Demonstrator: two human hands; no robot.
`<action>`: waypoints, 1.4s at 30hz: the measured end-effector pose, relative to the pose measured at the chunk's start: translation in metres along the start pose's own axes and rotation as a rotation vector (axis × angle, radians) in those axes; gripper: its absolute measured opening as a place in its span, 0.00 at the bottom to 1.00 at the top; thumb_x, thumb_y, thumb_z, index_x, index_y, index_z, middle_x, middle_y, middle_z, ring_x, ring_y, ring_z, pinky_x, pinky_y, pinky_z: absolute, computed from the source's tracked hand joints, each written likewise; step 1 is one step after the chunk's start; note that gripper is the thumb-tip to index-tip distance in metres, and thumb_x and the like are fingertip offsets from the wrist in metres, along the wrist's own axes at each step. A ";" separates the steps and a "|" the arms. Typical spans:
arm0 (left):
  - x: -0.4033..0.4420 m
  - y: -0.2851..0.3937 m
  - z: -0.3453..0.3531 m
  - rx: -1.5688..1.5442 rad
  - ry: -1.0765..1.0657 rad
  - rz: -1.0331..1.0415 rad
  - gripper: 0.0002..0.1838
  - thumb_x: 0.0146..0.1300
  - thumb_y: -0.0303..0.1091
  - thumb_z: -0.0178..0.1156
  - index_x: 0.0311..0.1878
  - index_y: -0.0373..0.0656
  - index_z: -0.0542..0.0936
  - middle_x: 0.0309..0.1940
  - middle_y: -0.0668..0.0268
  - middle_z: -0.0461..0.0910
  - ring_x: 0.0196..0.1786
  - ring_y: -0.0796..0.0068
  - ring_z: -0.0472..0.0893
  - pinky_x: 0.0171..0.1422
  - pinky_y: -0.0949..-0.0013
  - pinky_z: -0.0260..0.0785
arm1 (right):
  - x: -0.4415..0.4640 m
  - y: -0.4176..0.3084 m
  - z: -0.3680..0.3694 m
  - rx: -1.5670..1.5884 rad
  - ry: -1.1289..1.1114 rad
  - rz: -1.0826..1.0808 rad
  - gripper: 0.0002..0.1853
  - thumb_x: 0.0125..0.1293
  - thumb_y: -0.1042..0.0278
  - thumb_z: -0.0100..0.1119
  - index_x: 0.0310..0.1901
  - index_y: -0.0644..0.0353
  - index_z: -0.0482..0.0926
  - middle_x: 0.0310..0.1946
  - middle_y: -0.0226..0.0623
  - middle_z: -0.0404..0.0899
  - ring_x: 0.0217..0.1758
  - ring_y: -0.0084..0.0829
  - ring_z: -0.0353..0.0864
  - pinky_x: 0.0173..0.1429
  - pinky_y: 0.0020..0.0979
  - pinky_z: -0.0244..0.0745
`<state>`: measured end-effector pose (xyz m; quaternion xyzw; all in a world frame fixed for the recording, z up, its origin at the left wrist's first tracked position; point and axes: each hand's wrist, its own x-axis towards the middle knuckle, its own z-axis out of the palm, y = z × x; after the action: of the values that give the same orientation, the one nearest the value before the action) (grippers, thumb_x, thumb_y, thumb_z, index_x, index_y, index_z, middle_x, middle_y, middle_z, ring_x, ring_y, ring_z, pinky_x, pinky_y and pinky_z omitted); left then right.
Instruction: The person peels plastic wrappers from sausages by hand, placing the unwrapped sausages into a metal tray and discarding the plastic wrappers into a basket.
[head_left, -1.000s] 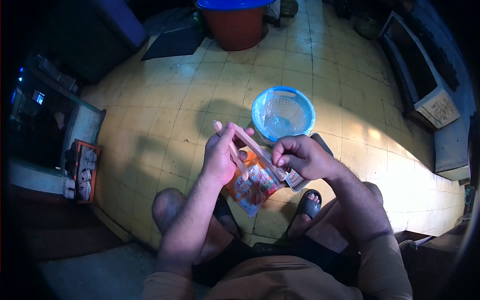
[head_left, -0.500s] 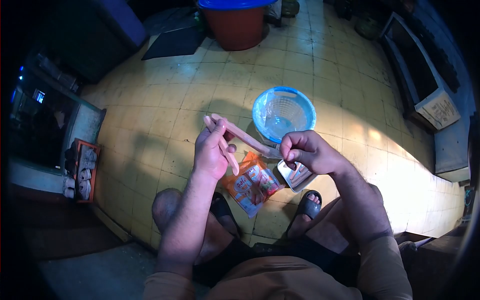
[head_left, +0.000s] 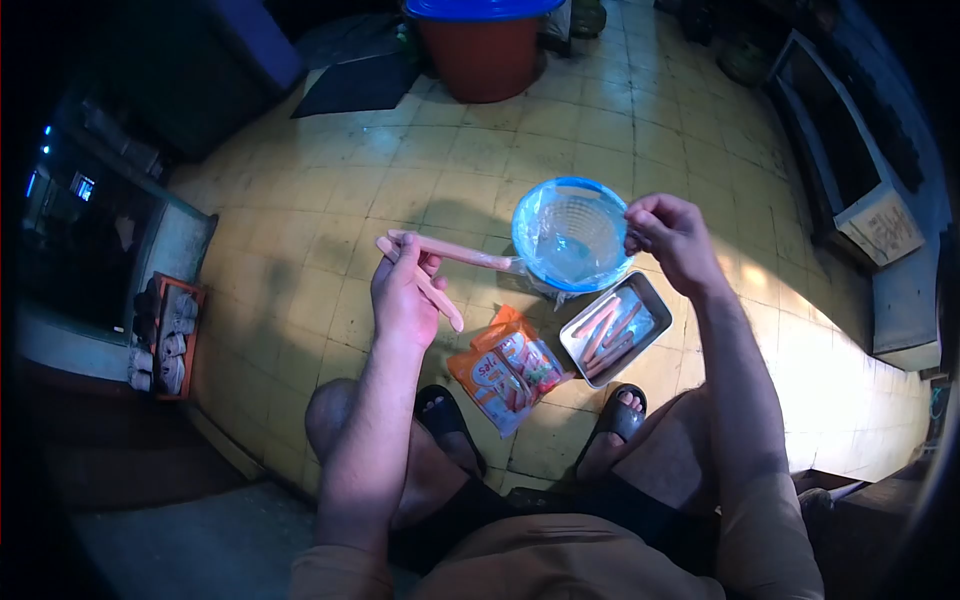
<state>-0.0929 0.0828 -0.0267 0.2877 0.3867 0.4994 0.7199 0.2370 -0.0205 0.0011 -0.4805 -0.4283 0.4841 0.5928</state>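
Two long pink sausages (head_left: 455, 251) are held between the fingers of my left hand (head_left: 400, 290), spread apart in a V. A thin clear film trails from the right end of the upper sausage toward my right hand (head_left: 668, 232). That hand is pinched at the right rim of a blue-rimmed basket (head_left: 574, 280), which has clear plastic inside. Below it lies a metal tray (head_left: 655, 343) holding several sausages. An orange printed packet (head_left: 508, 372) rests on the floor left of the tray.
My sandalled feet flank the packet on the yellow tiled floor (head_left: 330, 230). A red-brown tub (head_left: 480, 60) with a blue top stands at the far side. Shoes fill a small rack (head_left: 178, 335) at the left, and a cabinet (head_left: 880, 222) is at the right.
My right hand has moved up and right, away from the sausages, drawing the film out. My left hand has shifted left with the two sausages. The tray has come into fuller view.
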 end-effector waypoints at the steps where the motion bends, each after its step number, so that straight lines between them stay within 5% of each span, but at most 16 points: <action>1: -0.005 0.000 0.006 0.020 -0.012 0.015 0.10 0.71 0.43 0.59 0.48 0.51 0.74 0.39 0.74 0.76 0.43 0.82 0.75 0.37 0.72 0.65 | 0.007 0.007 0.003 -0.157 0.073 0.045 0.06 0.69 0.73 0.59 0.43 0.66 0.77 0.30 0.33 0.78 0.32 0.24 0.80 0.39 0.29 0.78; 6: -0.015 -0.006 0.017 0.036 -0.081 0.010 0.13 0.71 0.42 0.58 0.54 0.49 0.72 0.44 0.72 0.77 0.46 0.81 0.75 0.39 0.71 0.66 | 0.041 0.073 -0.005 -0.429 0.252 0.145 0.07 0.64 0.72 0.62 0.40 0.65 0.84 0.32 0.38 0.84 0.34 0.26 0.83 0.41 0.29 0.79; 8: -0.018 -0.008 0.018 0.028 -0.089 -0.007 0.16 0.72 0.39 0.57 0.59 0.48 0.70 0.49 0.69 0.77 0.48 0.79 0.76 0.40 0.72 0.66 | 0.043 0.093 -0.009 -0.862 0.226 0.114 0.08 0.61 0.67 0.65 0.38 0.60 0.87 0.35 0.42 0.87 0.37 0.32 0.86 0.46 0.32 0.80; 11: -0.018 -0.010 0.015 0.025 -0.077 -0.025 0.17 0.72 0.39 0.57 0.60 0.48 0.69 0.50 0.69 0.76 0.49 0.78 0.76 0.41 0.70 0.67 | 0.046 0.114 -0.014 -0.860 0.270 0.170 0.09 0.59 0.63 0.66 0.38 0.56 0.88 0.36 0.44 0.87 0.40 0.36 0.86 0.50 0.33 0.79; 15: -0.018 -0.010 0.014 0.019 -0.075 -0.015 0.17 0.72 0.39 0.57 0.60 0.49 0.68 0.51 0.69 0.76 0.49 0.77 0.76 0.42 0.69 0.67 | 0.038 0.052 0.028 -1.088 0.128 0.300 0.13 0.65 0.58 0.63 0.37 0.62 0.86 0.32 0.43 0.86 0.37 0.35 0.85 0.45 0.37 0.78; 16: -0.019 -0.010 0.014 0.015 -0.068 -0.009 0.17 0.72 0.39 0.57 0.60 0.49 0.68 0.51 0.68 0.76 0.49 0.77 0.77 0.42 0.69 0.67 | 0.036 0.055 0.035 -1.091 0.127 0.301 0.13 0.65 0.58 0.63 0.37 0.62 0.86 0.32 0.43 0.86 0.37 0.35 0.85 0.45 0.37 0.78; 18: -0.020 -0.009 0.016 0.007 -0.063 -0.006 0.17 0.72 0.39 0.57 0.60 0.49 0.68 0.51 0.68 0.76 0.50 0.77 0.77 0.42 0.69 0.67 | 0.026 0.062 0.047 -0.514 -0.035 -0.093 0.17 0.69 0.55 0.59 0.39 0.64 0.82 0.29 0.43 0.84 0.32 0.36 0.83 0.40 0.38 0.76; 21: -0.023 -0.008 0.022 -0.007 -0.075 -0.012 0.18 0.72 0.39 0.57 0.61 0.49 0.67 0.53 0.67 0.76 0.51 0.77 0.77 0.42 0.69 0.68 | 0.006 0.045 0.072 -0.388 -0.275 0.036 0.16 0.72 0.56 0.55 0.38 0.64 0.79 0.27 0.43 0.81 0.30 0.40 0.80 0.37 0.39 0.74; 30: -0.019 -0.008 0.020 -0.020 -0.108 0.011 0.17 0.73 0.39 0.55 0.61 0.47 0.66 0.55 0.63 0.76 0.49 0.76 0.76 0.42 0.69 0.66 | -0.010 0.029 0.083 -0.647 -0.264 -0.392 0.09 0.70 0.68 0.55 0.33 0.64 0.75 0.24 0.44 0.75 0.29 0.43 0.78 0.35 0.38 0.70; 37: -0.005 0.012 0.009 0.022 -0.025 0.111 0.17 0.73 0.37 0.54 0.61 0.45 0.66 0.56 0.63 0.76 0.50 0.76 0.76 0.42 0.68 0.67 | -0.001 0.029 0.057 -0.650 -0.245 -0.271 0.10 0.71 0.68 0.55 0.33 0.64 0.75 0.24 0.42 0.76 0.28 0.38 0.77 0.35 0.37 0.71; 42: -0.001 0.030 -0.001 0.011 0.082 0.224 0.20 0.74 0.36 0.51 0.66 0.45 0.63 0.59 0.62 0.74 0.52 0.75 0.75 0.43 0.69 0.67 | 0.025 0.043 0.017 -0.825 0.032 0.060 0.10 0.67 0.68 0.55 0.38 0.62 0.85 0.30 0.41 0.85 0.35 0.36 0.85 0.45 0.35 0.79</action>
<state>-0.1084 0.0921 -0.0032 0.3124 0.3843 0.5858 0.6415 0.2177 0.0098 -0.0374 -0.6975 -0.5631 0.2811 0.3427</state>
